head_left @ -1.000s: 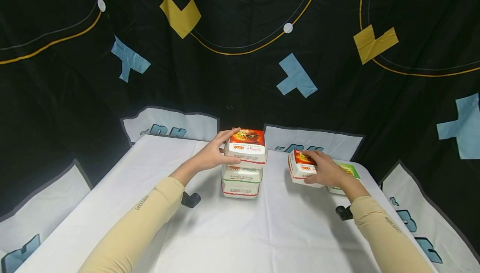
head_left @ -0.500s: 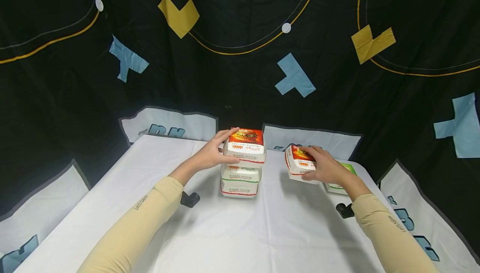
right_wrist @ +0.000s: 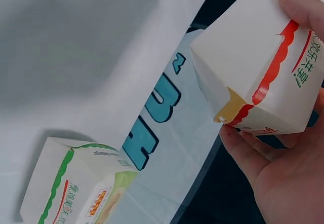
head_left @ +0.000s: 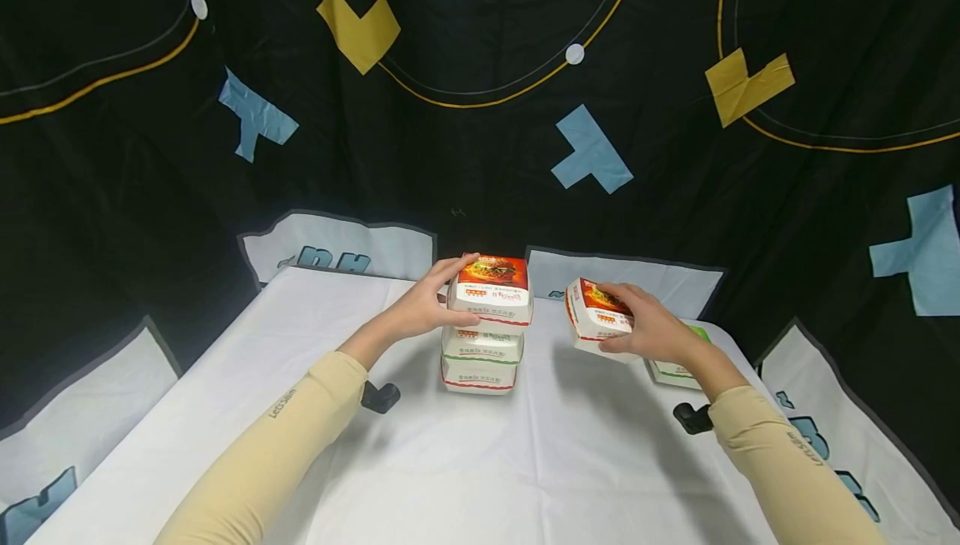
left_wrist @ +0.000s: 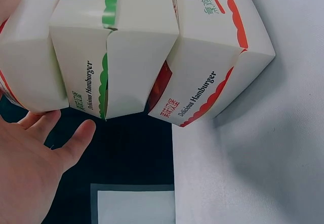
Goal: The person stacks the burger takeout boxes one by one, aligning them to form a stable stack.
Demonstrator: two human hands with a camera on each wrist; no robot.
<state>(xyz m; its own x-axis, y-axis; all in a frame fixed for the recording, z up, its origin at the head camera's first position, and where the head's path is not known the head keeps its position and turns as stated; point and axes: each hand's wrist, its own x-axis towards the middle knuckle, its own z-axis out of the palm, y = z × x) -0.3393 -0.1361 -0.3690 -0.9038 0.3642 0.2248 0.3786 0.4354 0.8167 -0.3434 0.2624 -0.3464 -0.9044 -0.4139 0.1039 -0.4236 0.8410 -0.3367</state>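
Note:
A stack of three hamburger boxes stands on the white table. At the bottom is a red-trimmed box (head_left: 478, 378), with a green-trimmed box (head_left: 483, 347) above it and a red-topped box (head_left: 495, 293) on top. My left hand (head_left: 414, 312) grips that top box from its left side, thumb low on the front and fingers over the upper edge. To the right, my right hand (head_left: 658, 330) holds another red-topped hamburger box (head_left: 592, 320), raised and tilted above the table. In the right wrist view, thumb and fingers grip its opposite sides, and a brown paper corner (right_wrist: 232, 106) shows at its seam.
A green hamburger box (head_left: 671, 373) sits on the table (head_left: 465, 470) at the right, partly behind my right hand. A black curtain (head_left: 465, 178) with taped shapes hangs behind the table. Black wrist-worn pieces (head_left: 381, 397) show under both forearms.
My right hand has raised its hamburger box and shifted it slightly left, tilting it more, and more of the table shows beneath it. My left hand and the stack stay in place.

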